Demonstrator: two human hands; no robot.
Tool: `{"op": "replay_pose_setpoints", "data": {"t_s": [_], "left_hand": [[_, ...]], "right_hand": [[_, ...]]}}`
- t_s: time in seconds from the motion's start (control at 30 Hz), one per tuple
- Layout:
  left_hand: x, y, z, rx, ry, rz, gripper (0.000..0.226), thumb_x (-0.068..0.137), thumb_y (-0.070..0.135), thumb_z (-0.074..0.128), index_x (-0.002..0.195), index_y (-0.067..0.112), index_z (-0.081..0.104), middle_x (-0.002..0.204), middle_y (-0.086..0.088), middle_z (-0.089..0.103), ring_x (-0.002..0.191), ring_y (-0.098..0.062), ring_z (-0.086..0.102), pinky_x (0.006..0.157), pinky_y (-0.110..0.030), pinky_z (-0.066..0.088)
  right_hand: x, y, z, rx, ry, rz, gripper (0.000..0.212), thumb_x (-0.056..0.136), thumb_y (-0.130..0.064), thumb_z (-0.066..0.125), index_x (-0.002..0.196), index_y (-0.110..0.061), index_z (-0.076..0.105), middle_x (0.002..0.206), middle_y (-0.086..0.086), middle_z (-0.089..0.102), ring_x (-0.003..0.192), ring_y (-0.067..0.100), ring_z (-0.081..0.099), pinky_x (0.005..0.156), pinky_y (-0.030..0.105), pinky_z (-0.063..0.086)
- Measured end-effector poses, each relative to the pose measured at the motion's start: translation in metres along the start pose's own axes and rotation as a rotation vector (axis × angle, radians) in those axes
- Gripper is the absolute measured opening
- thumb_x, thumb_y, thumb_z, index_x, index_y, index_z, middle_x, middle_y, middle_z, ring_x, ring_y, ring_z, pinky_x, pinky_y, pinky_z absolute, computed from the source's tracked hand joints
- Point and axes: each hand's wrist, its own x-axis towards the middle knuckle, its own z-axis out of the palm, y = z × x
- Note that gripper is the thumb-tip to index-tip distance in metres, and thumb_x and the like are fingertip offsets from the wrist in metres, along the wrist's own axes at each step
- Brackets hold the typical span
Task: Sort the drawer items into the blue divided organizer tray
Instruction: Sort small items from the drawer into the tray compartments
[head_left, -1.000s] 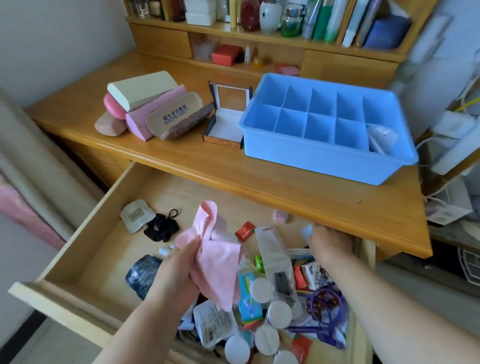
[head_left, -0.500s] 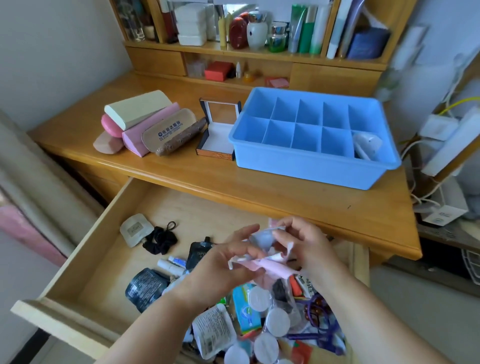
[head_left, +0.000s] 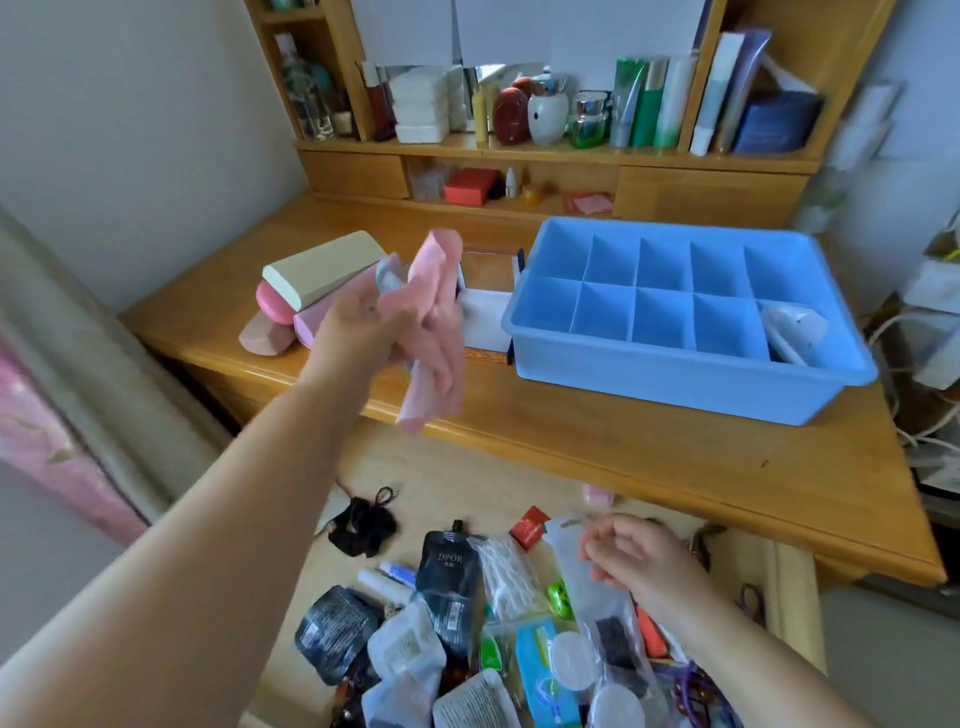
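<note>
Left hand (head_left: 363, 332) grips pink cloth (head_left: 434, 322) raised over desk, left of blue tray (head_left: 675, 384), likely for binning; right hand (head_left: 634, 558), loosely curled and holding nothing, hovers above drawer clutter (head_left: 467, 623).

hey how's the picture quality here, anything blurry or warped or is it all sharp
Head view: the left hand and the pink cloth it holds are motion-smeared; the blue organizer tray and the drawer clutter read sharper. Wide-angle warp bends the desk edge and the shelf uprights. Light is soft daylight, no harsh glare.
</note>
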Motion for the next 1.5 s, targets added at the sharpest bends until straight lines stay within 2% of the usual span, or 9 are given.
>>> {"op": "replay_pose_setpoints", "data": {"t_s": [0.17, 0.33, 0.5, 0.57, 0.67, 0.9, 1.03, 1.2, 1.5], "left_hand": [[0.001, -0.028, 0.0, 0.18, 0.175, 0.149, 0.034, 0.082, 0.025, 0.06, 0.115, 0.031, 0.056, 0.099, 0.015, 0.062, 0.091, -0.009, 0.061, 0.07, -0.02, 0.044], [-0.078, -0.116, 0.004, 0.412, -0.067, 0.125, 0.025, 0.086, 0.017, 0.061, 0.088, 0.042, 0.061, 0.086, 0.009, 0.067, 0.076, -0.007, 0.061, 0.071, -0.028, 0.048], [-0.147, -0.172, 0.014, 0.891, -0.741, 0.017, 0.059, 0.079, 0.039, 0.072, 0.133, 0.033, 0.048, 0.147, 0.005, 0.032, 0.136, -0.017, 0.031, 0.109, -0.036, 0.036], [-0.157, -0.177, 0.017, 1.095, -0.665, 0.063, 0.077, 0.075, 0.046, 0.072, 0.141, 0.029, 0.036, 0.152, 0.004, 0.012, 0.137, -0.02, 0.021, 0.107, -0.038, 0.037], [-0.167, -0.173, 0.014, 1.186, -0.422, -0.013, 0.065, 0.078, 0.05, 0.068, 0.127, 0.02, 0.039, 0.129, 0.0, 0.032, 0.114, -0.019, 0.042, 0.089, -0.028, 0.048], [-0.184, -0.169, -0.006, 1.297, -0.594, -0.158, 0.026, 0.09, 0.022, 0.052, 0.115, 0.026, 0.053, 0.107, 0.006, 0.06, 0.095, -0.016, 0.061, 0.075, -0.025, 0.048], [-0.187, -0.174, -0.013, 1.199, -0.499, -0.115, 0.011, 0.09, 0.017, 0.05, 0.098, 0.022, 0.056, 0.09, 0.006, 0.056, 0.084, -0.018, 0.058, 0.064, -0.022, 0.041], [-0.181, -0.157, -0.018, 0.277, -0.194, -0.152, 0.006, 0.093, 0.009, 0.055, 0.089, 0.014, 0.057, 0.076, -0.005, 0.059, 0.067, -0.021, 0.05, 0.06, -0.029, 0.038], [-0.177, -0.13, -0.018, -0.185, 0.137, -0.195, 0.034, 0.097, 0.005, 0.042, 0.098, 0.031, 0.063, 0.097, -0.003, 0.067, 0.086, -0.02, 0.065, 0.068, -0.039, 0.057]], "right_hand": [[-0.004, 0.026, 0.004, -0.475, 0.042, -0.104, 0.011, 0.089, -0.028, 0.059, 0.092, -0.039, 0.062, 0.102, -0.024, 0.062, 0.101, -0.002, 0.057, 0.079, 0.006, 0.038], [-0.012, 0.057, 0.006, -1.029, -0.077, -0.075, 0.075, 0.078, -0.071, 0.049, 0.144, -0.051, 0.019, 0.159, -0.007, 0.009, 0.142, 0.018, 0.019, 0.115, 0.041, 0.011], [-0.023, 0.077, 0.009, -1.192, -0.056, -0.19, 0.073, 0.084, -0.06, 0.046, 0.147, -0.046, 0.01, 0.142, -0.01, 0.037, 0.131, 0.014, 0.036, 0.112, 0.036, 0.019], [-0.024, 0.078, 0.004, -1.176, 0.031, -0.178, 0.071, 0.086, -0.057, 0.047, 0.147, -0.042, 0.015, 0.134, -0.01, 0.043, 0.123, 0.015, 0.043, 0.106, 0.031, 0.026], [-0.031, 0.078, -0.003, -1.147, 0.135, -0.123, 0.072, 0.087, -0.06, 0.049, 0.148, -0.036, 0.019, 0.136, -0.006, 0.044, 0.119, 0.019, 0.048, 0.1, 0.031, 0.031], [-0.052, 0.077, -0.016, -1.215, 0.129, -0.179, 0.061, 0.086, -0.047, 0.057, 0.141, -0.031, 0.038, 0.125, -0.01, 0.056, 0.123, 0.015, 0.046, 0.103, 0.028, 0.026], [-0.067, 0.074, -0.023, -1.208, 0.251, -0.266, 0.051, 0.072, -0.018, 0.076, 0.122, -0.02, 0.063, 0.123, 0.004, 0.061, 0.111, 0.028, 0.057, 0.101, 0.044, 0.04], [-0.087, 0.077, -0.001, -1.125, 0.07, -0.658, 0.027, 0.06, -0.013, 0.084, 0.082, -0.024, 0.074, 0.087, -0.009, 0.067, 0.082, 0.017, 0.063, 0.084, 0.033, 0.051], [-0.074, 0.079, 0.046, -1.361, -0.077, -0.269, 0.018, 0.084, -0.015, 0.055, 0.098, -0.023, 0.062, 0.101, -0.003, 0.06, 0.104, 0.021, 0.048, 0.094, 0.037, 0.029]]}}
